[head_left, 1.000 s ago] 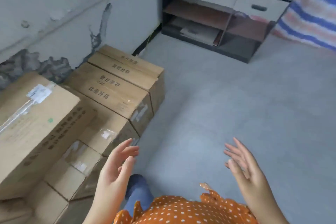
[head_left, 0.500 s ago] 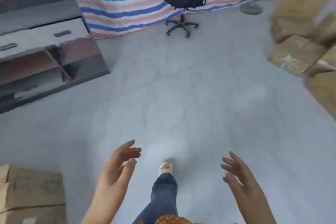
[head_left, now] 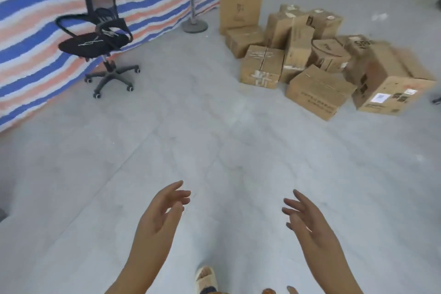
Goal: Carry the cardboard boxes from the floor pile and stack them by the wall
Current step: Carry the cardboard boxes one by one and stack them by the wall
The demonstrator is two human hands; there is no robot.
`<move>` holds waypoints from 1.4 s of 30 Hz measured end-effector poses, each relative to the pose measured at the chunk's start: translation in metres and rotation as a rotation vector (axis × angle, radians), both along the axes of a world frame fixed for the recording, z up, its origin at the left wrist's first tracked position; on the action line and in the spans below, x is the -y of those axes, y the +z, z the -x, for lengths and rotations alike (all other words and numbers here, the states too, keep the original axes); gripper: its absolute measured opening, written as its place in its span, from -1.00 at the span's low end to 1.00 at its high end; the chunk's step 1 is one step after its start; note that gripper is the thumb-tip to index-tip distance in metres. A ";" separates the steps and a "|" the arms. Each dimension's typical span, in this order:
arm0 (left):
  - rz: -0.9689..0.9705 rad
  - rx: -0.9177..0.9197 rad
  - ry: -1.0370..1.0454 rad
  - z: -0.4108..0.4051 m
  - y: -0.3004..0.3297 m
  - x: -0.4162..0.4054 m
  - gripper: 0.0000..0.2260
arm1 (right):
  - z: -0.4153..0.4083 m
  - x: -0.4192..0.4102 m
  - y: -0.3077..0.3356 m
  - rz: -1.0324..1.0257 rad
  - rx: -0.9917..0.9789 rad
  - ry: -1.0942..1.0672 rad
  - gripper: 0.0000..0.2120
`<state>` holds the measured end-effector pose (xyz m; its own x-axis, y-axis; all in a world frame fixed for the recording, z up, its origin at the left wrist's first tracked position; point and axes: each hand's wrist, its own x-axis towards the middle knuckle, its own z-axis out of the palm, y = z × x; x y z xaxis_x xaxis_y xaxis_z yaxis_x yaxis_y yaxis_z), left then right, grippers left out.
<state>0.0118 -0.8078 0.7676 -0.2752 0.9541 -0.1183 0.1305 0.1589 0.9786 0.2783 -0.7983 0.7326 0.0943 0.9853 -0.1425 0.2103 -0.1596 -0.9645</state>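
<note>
View swung further right since 0.5 s ago: drawer unit gone from sight, office chair [head_left: 100,36] now upper left, floor pile of cardboard boxes [head_left: 317,59] fully in view upper right. Your left hand [head_left: 160,217] and right hand [head_left: 307,219] both raised over grey floor [head_left: 214,141], fingers spread and relaxed, palms facing inward, holding nothing. Boxes well apart from hands, near striped tarp [head_left: 47,2]. Fan stand [head_left: 194,24] between chair and pile. 1 sandalled foot [head_left: 205,279] at bottom edge.

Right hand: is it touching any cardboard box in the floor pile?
Apart. The head view shows the right hand open and empty over bare floor, with the box pile well ahead across open floor.
</note>
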 end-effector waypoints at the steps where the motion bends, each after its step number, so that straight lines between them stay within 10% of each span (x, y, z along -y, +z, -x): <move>1: 0.007 -0.007 -0.045 -0.002 0.000 -0.021 -0.74 | -0.004 -0.011 0.001 0.005 -0.011 -0.052 -0.62; 9: 0.071 -0.065 -0.244 -0.055 -0.020 -0.166 -0.65 | -0.069 -0.097 -0.019 0.062 -0.084 -0.406 -0.66; 22: -0.012 0.038 -0.180 -0.235 -0.017 -0.440 -0.66 | -0.256 -0.379 0.001 -0.026 0.014 -0.372 -0.66; 42: 0.020 -0.041 -0.415 -0.308 -0.010 -0.909 -0.70 | -0.313 -0.772 -0.004 0.005 0.038 -0.611 -0.64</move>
<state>0.3203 0.1009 0.7577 0.1271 0.9827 -0.1349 0.2266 0.1037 0.9684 0.5910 -0.0263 0.7281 0.6475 0.7504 -0.1328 0.1134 -0.2671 -0.9570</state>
